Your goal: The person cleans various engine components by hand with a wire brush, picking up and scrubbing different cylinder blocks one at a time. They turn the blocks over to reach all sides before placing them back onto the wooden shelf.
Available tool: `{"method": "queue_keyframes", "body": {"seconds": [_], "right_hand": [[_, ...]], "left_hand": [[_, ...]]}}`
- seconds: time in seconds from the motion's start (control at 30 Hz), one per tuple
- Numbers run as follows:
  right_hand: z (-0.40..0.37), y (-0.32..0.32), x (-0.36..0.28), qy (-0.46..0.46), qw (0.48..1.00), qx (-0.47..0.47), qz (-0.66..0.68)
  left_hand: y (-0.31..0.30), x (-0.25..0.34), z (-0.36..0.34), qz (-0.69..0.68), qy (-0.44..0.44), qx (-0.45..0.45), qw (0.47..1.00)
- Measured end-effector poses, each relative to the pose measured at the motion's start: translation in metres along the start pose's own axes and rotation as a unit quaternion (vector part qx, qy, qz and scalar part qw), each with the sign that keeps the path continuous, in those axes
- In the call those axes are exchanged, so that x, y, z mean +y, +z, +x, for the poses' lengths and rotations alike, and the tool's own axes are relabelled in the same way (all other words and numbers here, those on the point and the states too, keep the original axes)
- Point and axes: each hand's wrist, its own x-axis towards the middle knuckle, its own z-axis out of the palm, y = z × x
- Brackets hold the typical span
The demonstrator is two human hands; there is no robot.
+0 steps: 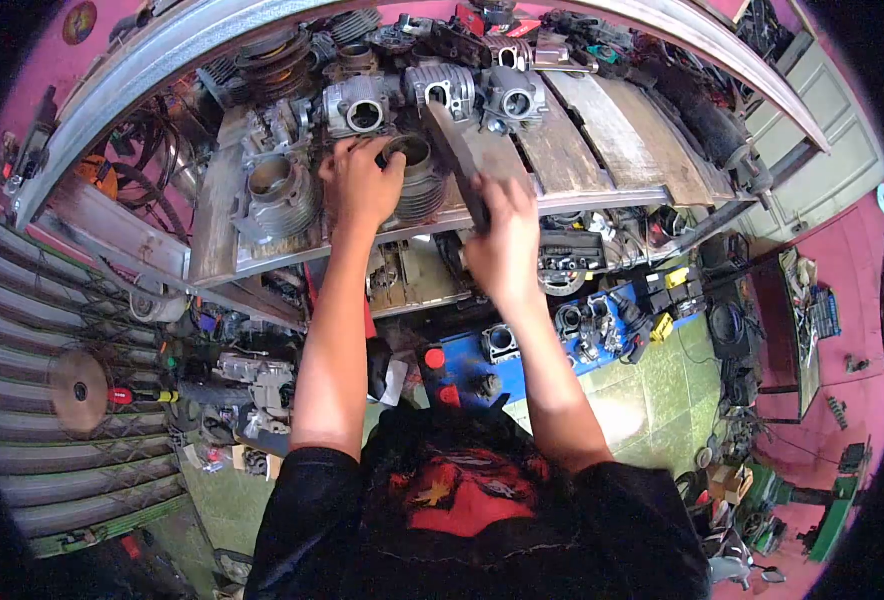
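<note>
Cylinder (pixel 420 185) stands upright on the worktop (pixel 582 130), with the left hand (pixel 362 185) wrapped round it. Right hand (pixel 502 240) clasps a bar (pixel 452 150) that slants up just beside the cylinder.

No writing, brand or number can be read anywhere in the head view. The round emblem (pixel 79 21) on the pink wall (pixel 32 75), the red print (pixel 462 495) on the person's black shirt (pixel 612 530) and the yellow boxes (pixel 675 278) below the wooden shelf (pixel 612 140) are too small or blurred to yield a single letter. The finned cylinder (pixel 424 188) gripped by the left hand (pixel 362 185) and the dark flat bar (pixel 450 148) gripped by the right hand (pixel 502 245) show no legible stamp either.
</note>
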Motion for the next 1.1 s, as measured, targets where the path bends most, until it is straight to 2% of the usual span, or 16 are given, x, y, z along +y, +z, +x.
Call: {"method": "queue_keyframes", "body": {"seconds": [0.1,0.13,0.17,0.27,0.4,0.53,0.57,0.6,0.67,0.77,0.8,0.87,0.9,0.97,1.03,1.1], "right_hand": [[-0.050,-0.026,-0.027,0.025,1.000,0.002,-0.008],[-0.056,-0.024,-0.027,-0.001,1.000,0.020,-0.008],[-0.053,-0.021,-0.025,0.010,1.000,0.015,-0.006],[-0.010,-0.002,-0.010,0.042,0.999,0.010,-0.003],[0.038,0.035,0.016,0.056,0.996,-0.038,0.050],[-0.018,-0.002,-0.019,-0.011,0.999,-0.016,-0.031],[-0.039,-0.012,-0.025,-0.008,0.999,-0.037,-0.035],[-0.050,-0.019,-0.034,-0.031,0.998,-0.015,-0.050],[-0.037,-0.018,-0.025,0.028,0.998,-0.041,-0.034],[0.023,0.014,0.001,0.029,0.999,-0.037,-0.005],[0.041,0.020,0.003,0.062,0.995,-0.079,0.004],[0.044,0.032,0.004,0.051,0.996,-0.075,0.017],[0.038,0.026,-0.003,0.051,0.996,-0.074,0.017],[0.002,0.000,-0.024,-0.024,0.999,0.007,-0.041],[-0.036,-0.027,-0.029,-0.015,0.997,-0.049,-0.050],[-0.042,-0.034,-0.029,-0.010,0.996,-0.069,-0.058]], "left_hand": [[-0.002,0.004,0.000,0.015,-0.011,0.007,1.000],[-0.002,0.003,0.001,0.008,-0.004,0.009,1.000],[-0.003,0.003,0.001,0.002,0.004,0.010,1.000],[0.004,-0.010,0.003,-0.029,0.035,0.017,0.999],[0.005,-0.010,0.002,-0.012,0.023,0.014,1.000],[0.001,0.000,-0.001,0.015,0.001,0.021,1.000],[0.000,0.000,0.000,0.007,-0.013,0.003,1.000],[-0.001,-0.001,0.001,-0.003,-0.028,-0.014,1.000],[-0.002,-0.003,0.001,-0.012,-0.013,-0.016,1.000],[0.002,-0.006,0.001,-0.028,0.022,0.013,0.999],[0.003,-0.006,0.001,-0.028,0.023,0.013,0.999],[0.001,-0.006,0.003,-0.018,0.010,-0.001,1.000],[0.000,-0.003,0.003,-0.018,0.010,-0.001,1.000],[-0.001,0.002,0.001,-0.013,-0.012,0.013,1.000],[0.000,0.002,-0.001,-0.015,-0.018,0.014,1.000],[0.003,-0.001,0.001,-0.019,-0.023,0.019,0.999]]}}
